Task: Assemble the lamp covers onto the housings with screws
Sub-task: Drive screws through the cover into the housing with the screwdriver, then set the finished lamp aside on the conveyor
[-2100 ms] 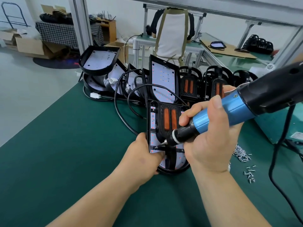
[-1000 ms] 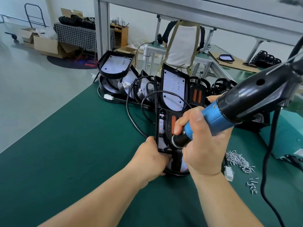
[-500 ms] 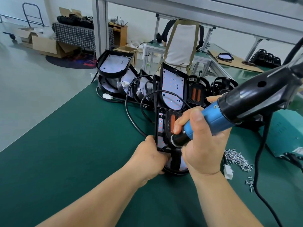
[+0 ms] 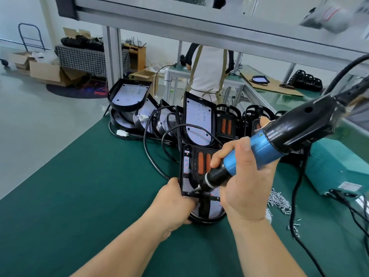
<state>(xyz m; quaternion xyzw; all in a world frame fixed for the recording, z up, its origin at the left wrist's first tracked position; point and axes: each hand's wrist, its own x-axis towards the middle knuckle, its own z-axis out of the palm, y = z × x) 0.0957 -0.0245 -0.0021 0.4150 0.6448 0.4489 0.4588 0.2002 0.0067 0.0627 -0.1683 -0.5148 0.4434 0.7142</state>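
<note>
Little is shifted since earlier: the black lamp housing [image 4: 185,162] is pinned to the green tabletop [image 4: 89,186] in the grip of the left hand [image 4: 175,202], and the blue-and-black electric screwdriver [image 4: 259,148] is clasped by the right hand [image 4: 245,182]. Its bit [image 4: 196,189], apparently seated, should be kept square.

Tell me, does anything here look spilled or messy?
Yes: small screws lie scattered on the green mat beside the right hand, some apart from the heap. A black cable loops loosely over the mat.
</note>
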